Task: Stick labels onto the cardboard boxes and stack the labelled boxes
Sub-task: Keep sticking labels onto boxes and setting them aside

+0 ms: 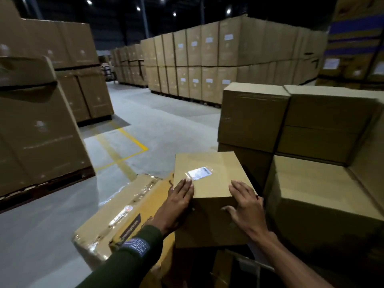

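A small cardboard box sits in front of me, with a white label stuck on its top face. My left hand grips the box's near left corner, fingers flat on the top. My right hand clasps the near right corner, fingers over the top and thumb on the front face. Right beside it rises a stack of plain cardboard boxes, two layers showing, with a lower box nearest me.
A larger taped carton with a yellow band lies on the floor below left of the held box. Tall pallets of cartons stand at left and across the aisle. Grey concrete floor with yellow lines lies between.
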`<control>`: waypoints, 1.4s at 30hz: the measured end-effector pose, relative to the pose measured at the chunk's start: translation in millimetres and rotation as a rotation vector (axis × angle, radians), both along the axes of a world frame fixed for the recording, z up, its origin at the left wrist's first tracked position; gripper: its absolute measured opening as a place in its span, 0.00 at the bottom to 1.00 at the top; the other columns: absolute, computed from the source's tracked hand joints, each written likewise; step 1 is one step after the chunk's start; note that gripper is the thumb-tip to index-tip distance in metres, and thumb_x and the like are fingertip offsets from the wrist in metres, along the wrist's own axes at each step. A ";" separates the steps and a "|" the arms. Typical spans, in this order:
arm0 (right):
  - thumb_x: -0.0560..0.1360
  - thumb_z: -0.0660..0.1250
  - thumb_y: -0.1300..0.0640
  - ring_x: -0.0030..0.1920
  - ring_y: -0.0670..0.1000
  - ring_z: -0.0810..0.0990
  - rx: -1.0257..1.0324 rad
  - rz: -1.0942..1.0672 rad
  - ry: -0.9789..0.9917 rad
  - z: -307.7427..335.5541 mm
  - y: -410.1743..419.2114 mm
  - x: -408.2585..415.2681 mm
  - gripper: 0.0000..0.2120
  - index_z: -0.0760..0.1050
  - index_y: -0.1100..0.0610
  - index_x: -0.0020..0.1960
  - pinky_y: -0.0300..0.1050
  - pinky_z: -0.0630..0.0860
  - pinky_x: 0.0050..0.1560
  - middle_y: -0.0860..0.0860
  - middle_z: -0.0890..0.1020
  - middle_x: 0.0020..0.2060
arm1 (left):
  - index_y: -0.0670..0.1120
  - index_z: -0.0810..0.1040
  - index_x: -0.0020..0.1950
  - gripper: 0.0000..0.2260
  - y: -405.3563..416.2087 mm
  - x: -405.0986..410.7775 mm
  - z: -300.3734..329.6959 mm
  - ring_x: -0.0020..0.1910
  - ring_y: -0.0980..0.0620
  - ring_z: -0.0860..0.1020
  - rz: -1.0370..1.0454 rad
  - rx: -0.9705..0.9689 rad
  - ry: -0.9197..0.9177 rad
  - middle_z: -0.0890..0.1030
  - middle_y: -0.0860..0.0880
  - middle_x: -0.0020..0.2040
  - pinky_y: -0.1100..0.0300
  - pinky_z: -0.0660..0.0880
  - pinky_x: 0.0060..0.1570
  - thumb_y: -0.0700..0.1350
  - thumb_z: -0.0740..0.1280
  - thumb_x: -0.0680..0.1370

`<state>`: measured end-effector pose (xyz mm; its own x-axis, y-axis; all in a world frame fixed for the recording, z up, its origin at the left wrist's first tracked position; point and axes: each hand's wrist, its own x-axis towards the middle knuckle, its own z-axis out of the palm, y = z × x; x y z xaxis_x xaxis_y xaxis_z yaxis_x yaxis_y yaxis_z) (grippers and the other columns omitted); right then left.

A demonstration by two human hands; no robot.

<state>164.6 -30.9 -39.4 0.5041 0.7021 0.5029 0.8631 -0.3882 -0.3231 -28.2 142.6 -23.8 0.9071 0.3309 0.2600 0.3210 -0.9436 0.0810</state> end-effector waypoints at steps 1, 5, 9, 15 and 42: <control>0.60 0.82 0.47 0.69 0.51 0.70 -0.009 -0.028 0.011 -4.5 -6.2 3.7 0.36 0.77 0.52 0.65 0.61 0.75 0.54 0.49 0.76 0.68 | 0.43 0.45 0.79 0.31 -2.9 8.9 -1.7 0.78 0.47 0.37 -0.016 0.000 0.013 0.44 0.44 0.80 0.44 0.52 0.76 0.48 0.59 0.83; 0.63 0.80 0.47 0.71 0.50 0.68 -0.044 -0.126 0.043 -16.4 -22.4 12.9 0.35 0.75 0.52 0.68 0.61 0.75 0.58 0.48 0.74 0.70 | 0.45 0.40 0.76 0.31 -5.9 37.6 -13.1 0.77 0.46 0.36 -0.078 0.016 0.067 0.40 0.45 0.78 0.41 0.51 0.76 0.47 0.59 0.83; 0.70 0.75 0.46 0.75 0.49 0.63 -0.085 -0.184 0.051 -13.2 -23.9 17.6 0.33 0.70 0.51 0.72 0.61 0.71 0.64 0.47 0.69 0.73 | 0.45 0.43 0.78 0.32 6.4 57.5 -16.3 0.78 0.46 0.37 -0.116 -0.002 0.049 0.44 0.46 0.80 0.41 0.53 0.76 0.45 0.61 0.83; 0.76 0.63 0.38 0.76 0.48 0.57 -0.178 -0.183 0.063 -5.9 -17.4 16.3 0.31 0.65 0.50 0.75 0.63 0.68 0.67 0.47 0.63 0.76 | 0.43 0.45 0.80 0.34 12.8 60.6 -9.7 0.78 0.45 0.37 -0.028 -0.032 0.062 0.42 0.46 0.80 0.43 0.49 0.77 0.60 0.51 0.81; 0.79 0.63 0.48 0.59 0.52 0.73 -0.255 0.143 0.086 68.6 40.6 71.8 0.14 0.78 0.53 0.59 0.51 0.72 0.60 0.52 0.79 0.58 | 0.34 0.75 0.66 0.25 -26.7 70.0 -11.6 0.68 0.39 0.73 0.280 0.014 -0.130 0.75 0.35 0.67 0.44 0.63 0.69 0.51 0.52 0.80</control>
<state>236.4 9.7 29.2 0.4237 0.8673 0.2613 0.8887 -0.3422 -0.3052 41.8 115.9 -35.3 0.7401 0.5591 0.3738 0.5567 -0.8211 0.1259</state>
